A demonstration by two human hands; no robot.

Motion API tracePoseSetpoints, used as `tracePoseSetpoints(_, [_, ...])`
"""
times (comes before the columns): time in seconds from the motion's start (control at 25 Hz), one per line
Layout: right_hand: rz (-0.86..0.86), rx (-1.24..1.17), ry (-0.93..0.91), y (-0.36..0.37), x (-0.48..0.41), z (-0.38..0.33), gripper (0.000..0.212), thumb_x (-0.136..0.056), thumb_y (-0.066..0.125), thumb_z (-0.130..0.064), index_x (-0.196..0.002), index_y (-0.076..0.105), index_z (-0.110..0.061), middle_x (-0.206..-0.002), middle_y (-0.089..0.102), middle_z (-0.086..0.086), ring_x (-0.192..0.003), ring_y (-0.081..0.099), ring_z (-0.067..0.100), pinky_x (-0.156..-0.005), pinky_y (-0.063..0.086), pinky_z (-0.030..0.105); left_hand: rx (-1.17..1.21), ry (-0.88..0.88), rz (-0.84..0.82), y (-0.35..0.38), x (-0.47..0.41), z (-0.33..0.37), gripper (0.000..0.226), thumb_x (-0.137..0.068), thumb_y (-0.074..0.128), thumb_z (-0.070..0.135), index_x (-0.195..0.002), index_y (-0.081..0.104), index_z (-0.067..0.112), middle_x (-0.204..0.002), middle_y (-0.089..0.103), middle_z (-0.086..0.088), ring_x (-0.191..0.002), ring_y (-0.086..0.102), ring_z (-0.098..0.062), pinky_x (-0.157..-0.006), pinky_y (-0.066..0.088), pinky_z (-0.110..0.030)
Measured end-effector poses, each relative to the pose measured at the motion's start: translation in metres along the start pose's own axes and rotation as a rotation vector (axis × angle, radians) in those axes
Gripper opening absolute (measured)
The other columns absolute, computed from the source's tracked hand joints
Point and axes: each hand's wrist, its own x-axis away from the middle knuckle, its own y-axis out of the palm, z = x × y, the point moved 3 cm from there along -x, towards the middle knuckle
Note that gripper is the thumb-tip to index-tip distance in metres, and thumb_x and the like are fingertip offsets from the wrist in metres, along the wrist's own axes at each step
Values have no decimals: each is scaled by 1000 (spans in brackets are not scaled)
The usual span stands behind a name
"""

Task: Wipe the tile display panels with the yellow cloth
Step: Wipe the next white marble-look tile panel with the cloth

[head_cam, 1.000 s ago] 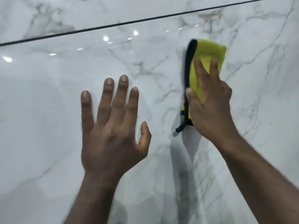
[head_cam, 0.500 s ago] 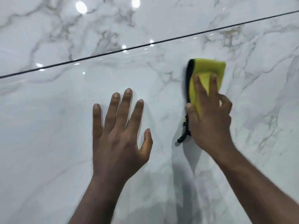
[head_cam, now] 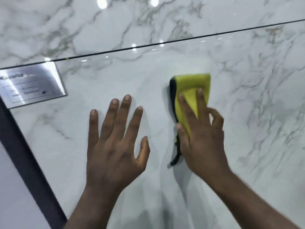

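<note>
A glossy white marble-look tile panel [head_cam: 257, 146] fills most of the view, with a second panel [head_cam: 148, 20] above it past a thin dark joint [head_cam: 181, 40]. My right hand [head_cam: 203, 138] holds a folded yellow cloth [head_cam: 193, 81] with a black edge against the lower panel. Two fingers lie stretched over the cloth, the thumb runs along its black edge, and the other fingers are curled. My left hand [head_cam: 115, 142] rests flat on the same panel, fingers spread, a short way left of the cloth.
A silver metal label plate [head_cam: 31, 83] is fixed at the lower panel's top left corner. A dark frame strip [head_cam: 24, 154] runs diagonally down the panel's left edge, with a pale wall beyond it. Ceiling lights reflect in the tiles.
The view has shifted, so both hands and the cloth sit lower in frame and more of the upper panel shows. The label plate and dark frame have come into view at left.
</note>
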Motion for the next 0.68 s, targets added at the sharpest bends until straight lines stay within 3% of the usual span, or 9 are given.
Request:
tracePoseSetpoints(0.08, [-97, -3, -10, 11, 50, 3, 71, -105, 52, -42, -164, 14, -52, -176, -7, -14, -135, 36, 38, -96, 52, 51, 14, 9, 7, -3, 15, -15, 65, -103, 58, 36, -163, 48, 14, -175, 32, -12, -162, 31, -32, -130, 22, -66])
tracePoseSetpoints(0.16, [-90, -27, 79, 15, 63, 25, 64, -107, 45, -48, -163, 14, -53, -176, -6, -11, -134, 41, 33, -102, 42, 43, 12, 35, 15, -4, 29, -28, 67, -103, 58, 36, -165, 44, 13, -175, 32, -12, -162, 32, -32, -130, 23, -65])
tracePoseSetpoints(0.24, [-3, -77, 179, 14, 35, 34, 64, -106, 43, -47, -164, 18, -46, -177, 2, 0, -124, 47, 20, -107, 35, 42, -3, 59, 18, -1, 38, -31, 69, -104, 58, 36, -166, 42, 11, -175, 31, -14, -162, 31, -34, -129, 24, -66])
tracePoseSetpoints(0.32, [32, -86, 195, 13, -6, 11, 65, -106, 45, -45, -164, 17, -48, -177, 1, -2, -132, 42, 23, -107, 27, 36, -4, 40, 24, 1, 41, -30, 69, -103, 58, 36, -165, 43, 9, -174, 33, -15, -161, 32, -35, -128, 25, -67])
tracePoseSetpoints(0.4, [37, -41, 88, 12, -11, -31, 68, -108, 49, -41, -163, 11, -54, -176, -7, -13, -138, 29, 29, -97, 31, 40, 2, 39, 29, 0, 39, -27, 68, -103, 58, 36, -163, 45, 8, -173, 34, -16, -161, 33, -36, -128, 26, -67])
tracePoseSetpoints(0.56, [-74, 31, -27, 20, 54, -40, 73, -106, 56, -37, -163, 15, -53, -176, -5, -14, -137, 32, 35, -97, 48, 49, 5, 38, 17, 1, 40, -29, 67, -104, 57, 36, -163, 45, 8, -172, 34, -17, -161, 32, -36, -129, 25, -66])
tracePoseSetpoints(0.6, [-76, 34, -7, 20, 57, -26, 72, -106, 56, -38, -164, 16, -52, -176, -5, -13, -138, 34, 37, -100, 44, 45, -4, 31, 22, 1, 41, -28, 67, -104, 58, 36, -163, 45, 8, -172, 35, -17, -161, 32, -36, -129, 26, -67])
tracePoseSetpoints(0.68, [-45, -12, 81, 17, 36, -3, 68, -107, 50, -42, -165, 15, -48, -177, -3, -7, -145, 34, 41, -104, 23, 24, -25, 29, 26, -1, 41, -26, 67, -104, 59, 35, -163, 45, 7, -171, 36, -18, -160, 33, -38, -128, 27, -68])
